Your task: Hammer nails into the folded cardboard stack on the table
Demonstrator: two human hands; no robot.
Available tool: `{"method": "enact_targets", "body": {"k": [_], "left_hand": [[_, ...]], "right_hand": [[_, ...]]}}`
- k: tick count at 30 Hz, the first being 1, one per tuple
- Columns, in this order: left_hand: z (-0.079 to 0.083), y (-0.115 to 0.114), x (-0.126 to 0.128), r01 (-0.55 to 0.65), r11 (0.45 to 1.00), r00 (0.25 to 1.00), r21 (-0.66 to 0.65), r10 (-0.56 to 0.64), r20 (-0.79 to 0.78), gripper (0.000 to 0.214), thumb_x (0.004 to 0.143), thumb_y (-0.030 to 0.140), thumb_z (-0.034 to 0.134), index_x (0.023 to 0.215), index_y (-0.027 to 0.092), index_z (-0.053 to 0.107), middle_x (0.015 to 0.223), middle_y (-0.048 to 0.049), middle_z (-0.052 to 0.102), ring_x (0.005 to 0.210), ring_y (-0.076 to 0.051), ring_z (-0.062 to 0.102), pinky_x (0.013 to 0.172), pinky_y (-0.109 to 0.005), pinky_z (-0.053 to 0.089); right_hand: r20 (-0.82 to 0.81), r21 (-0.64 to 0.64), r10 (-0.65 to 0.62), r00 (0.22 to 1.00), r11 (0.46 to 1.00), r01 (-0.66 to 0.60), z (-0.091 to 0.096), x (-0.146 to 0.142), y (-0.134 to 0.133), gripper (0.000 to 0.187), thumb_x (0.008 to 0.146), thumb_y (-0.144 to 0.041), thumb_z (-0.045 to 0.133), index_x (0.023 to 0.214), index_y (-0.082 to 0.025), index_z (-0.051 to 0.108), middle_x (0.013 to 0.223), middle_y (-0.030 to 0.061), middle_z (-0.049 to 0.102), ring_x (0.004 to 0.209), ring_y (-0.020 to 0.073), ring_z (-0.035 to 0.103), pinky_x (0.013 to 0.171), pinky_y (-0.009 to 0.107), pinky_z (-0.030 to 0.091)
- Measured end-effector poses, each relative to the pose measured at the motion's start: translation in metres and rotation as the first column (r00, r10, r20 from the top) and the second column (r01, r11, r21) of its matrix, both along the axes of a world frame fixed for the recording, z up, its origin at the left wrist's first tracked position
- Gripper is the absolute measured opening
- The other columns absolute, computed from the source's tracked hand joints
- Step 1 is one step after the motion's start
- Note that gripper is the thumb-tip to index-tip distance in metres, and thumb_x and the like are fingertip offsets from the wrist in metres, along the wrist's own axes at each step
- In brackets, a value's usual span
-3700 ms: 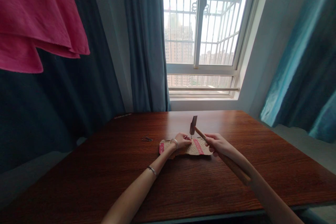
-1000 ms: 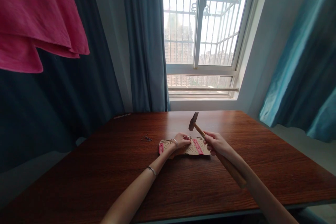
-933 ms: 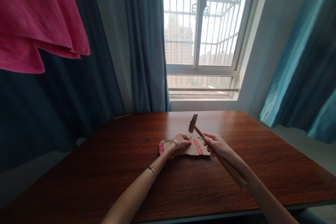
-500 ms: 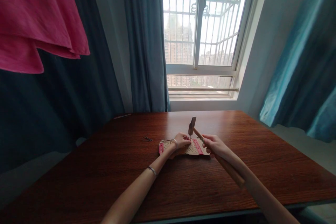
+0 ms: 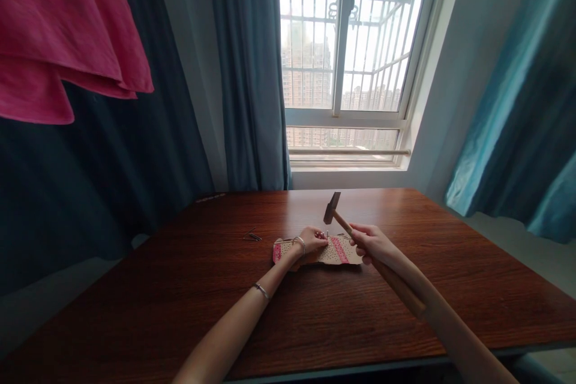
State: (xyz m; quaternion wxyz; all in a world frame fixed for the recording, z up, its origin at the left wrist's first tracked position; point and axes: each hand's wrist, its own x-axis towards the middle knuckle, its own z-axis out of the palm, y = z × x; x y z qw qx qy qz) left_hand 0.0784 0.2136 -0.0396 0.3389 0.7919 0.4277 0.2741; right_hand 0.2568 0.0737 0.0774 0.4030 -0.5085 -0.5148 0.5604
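My right hand point(image 5: 369, 242) is closed around the wooden handle of a hammer point(image 5: 332, 209), whose metal head hangs in the air above a nail. The nail point(image 5: 327, 235) stands upright on a flat piece of patterned cardboard point(image 5: 344, 251) with pink bands and dark dots. Fingers of my left hand point(image 5: 312, 240) pinch the nail low down while the hand rests on the cardboard. Part of the cardboard is hidden beneath that hand and forearm. A small gap separates the hammer head from the nail's top.
Several loose nails point(image 5: 254, 236) lie on the brown wooden table point(image 5: 189, 288), left of the cardboard. Behind the table is a barred window point(image 5: 342, 60) between blue curtains point(image 5: 252, 72). A pink cloth point(image 5: 67, 36) hangs at upper left.
The hammer has risen from the nail's top, lifting up and slightly right with my right hand. My left hand and the cardboard stay in place.
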Motion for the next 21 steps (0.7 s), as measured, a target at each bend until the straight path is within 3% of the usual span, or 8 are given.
{"method": "enact_targets", "body": {"k": [5,10,15,21], "left_hand": [[-0.0023,0.0026,-0.0011,0.032,0.999,0.999,-0.007,-0.031,0.022,0.025,0.061,0.034,0.060,0.070,0.011,0.066,0.061,0.0005,0.058,0.055,-0.010,0.047,0.049,-0.019,0.031],[-0.0046,0.0047,-0.0015,0.015,1.000,1.000,0.010,-0.014,-0.002,0.026,0.061,0.034,0.059,0.070,0.011,0.066,0.060,0.0008,0.057,0.054,-0.010,0.046,0.048,-0.019,0.030],[-0.0063,0.0053,-0.0014,0.034,0.999,0.999,0.005,-0.034,0.007,0.026,0.061,0.035,0.059,0.069,0.011,0.065,0.059,0.0011,0.056,0.053,-0.009,0.045,0.048,-0.019,0.031],[-0.0060,0.0058,-0.0012,0.022,1.000,1.000,0.018,-0.022,0.008,0.026,0.060,0.036,0.059,0.070,0.011,0.065,0.060,0.0009,0.057,0.054,-0.010,0.046,0.048,-0.019,0.031]], "right_hand": [[0.092,-0.022,0.016,0.996,1.000,-0.014,-0.0007,0.0003,0.0009,0.033,0.079,-0.031,0.048,0.110,-0.019,0.052,0.063,-0.0025,0.048,0.037,0.0033,0.040,0.030,0.014,0.030],[0.007,0.013,0.003,1.000,1.000,-0.003,-0.0015,0.0017,0.0025,0.035,0.080,-0.033,0.046,0.113,-0.021,0.049,0.069,-0.0015,0.049,0.039,0.0029,0.041,0.031,0.014,0.031],[0.089,-0.023,0.023,0.996,1.000,-0.021,-0.0027,0.0012,0.0031,0.033,0.080,-0.030,0.046,0.111,-0.018,0.051,0.066,-0.0020,0.047,0.038,0.0032,0.041,0.030,0.014,0.031],[0.021,0.010,0.006,1.000,1.000,-0.006,-0.0013,0.0005,0.0030,0.036,0.081,-0.032,0.045,0.115,-0.021,0.048,0.068,-0.0017,0.048,0.039,0.0026,0.040,0.031,0.013,0.031]]}}
